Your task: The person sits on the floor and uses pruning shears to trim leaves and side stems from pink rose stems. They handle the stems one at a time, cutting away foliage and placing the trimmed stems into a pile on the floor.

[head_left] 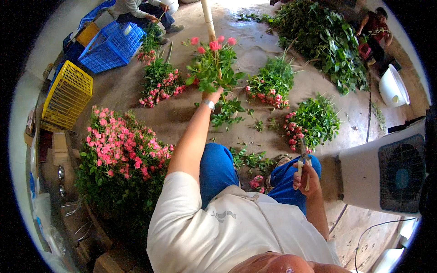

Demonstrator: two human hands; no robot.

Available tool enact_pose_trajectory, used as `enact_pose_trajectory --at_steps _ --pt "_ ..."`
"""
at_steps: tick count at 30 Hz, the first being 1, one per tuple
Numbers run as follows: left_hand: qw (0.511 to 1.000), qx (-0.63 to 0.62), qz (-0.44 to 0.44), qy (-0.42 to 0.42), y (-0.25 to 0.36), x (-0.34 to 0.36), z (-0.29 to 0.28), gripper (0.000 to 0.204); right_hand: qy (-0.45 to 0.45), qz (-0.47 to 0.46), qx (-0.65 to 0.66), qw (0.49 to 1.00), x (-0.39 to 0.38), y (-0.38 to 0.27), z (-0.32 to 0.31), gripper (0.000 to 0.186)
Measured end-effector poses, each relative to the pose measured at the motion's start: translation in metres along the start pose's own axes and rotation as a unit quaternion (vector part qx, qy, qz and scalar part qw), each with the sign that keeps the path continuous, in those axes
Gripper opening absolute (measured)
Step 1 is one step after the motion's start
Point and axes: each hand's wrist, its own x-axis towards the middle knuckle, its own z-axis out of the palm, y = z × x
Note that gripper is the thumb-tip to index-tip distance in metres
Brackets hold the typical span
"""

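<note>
My left hand (213,94) reaches forward over the floor, closed round a spray of roses (215,63). The pink blooms point away from me, and leafy stem parts hang below my fist. In my right hand (310,181), above my right knee, is a pair of pruning shears (303,163) with pale handles, its blades pointing away from me. A bundle of pink roses (314,122) lies on the floor just beyond the shears. Another rose bundle (273,82) rests farther off, right of my left hand. Cut leaves (255,159) are scattered between my knees.
A big mass of pink roses (120,145) stands at my left. More rose bundles (161,86) lie ahead. Yellow (68,93) and blue crates (111,48) line the left wall. A leafy heap (321,43), a white basin (393,86) and a fan unit (387,168) are at right. Two people sit farther back.
</note>
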Motion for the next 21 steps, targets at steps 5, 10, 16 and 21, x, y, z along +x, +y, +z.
enact_pose_trajectory --at_steps 5,10,16,21 --pt "0.963 -0.131 0.206 0.119 0.03 -0.128 -0.091 0.029 0.026 -0.031 0.004 0.999 -0.007 -0.007 -0.027 0.049" --pt "0.872 0.412 0.17 0.2 0.027 -0.176 -0.192 0.028 -0.003 -0.031 -0.029 0.999 0.003 -0.007 -0.016 0.049" --pt "0.926 -0.259 0.244 0.125 0.082 -0.183 -0.162 0.028 -0.066 -0.045 -0.085 0.993 0.017 -0.024 0.008 0.051" --pt "0.919 -0.375 0.106 0.053 0.098 -0.192 -0.159 0.023 -0.075 -0.059 -0.082 0.992 0.012 -0.025 0.008 0.049"
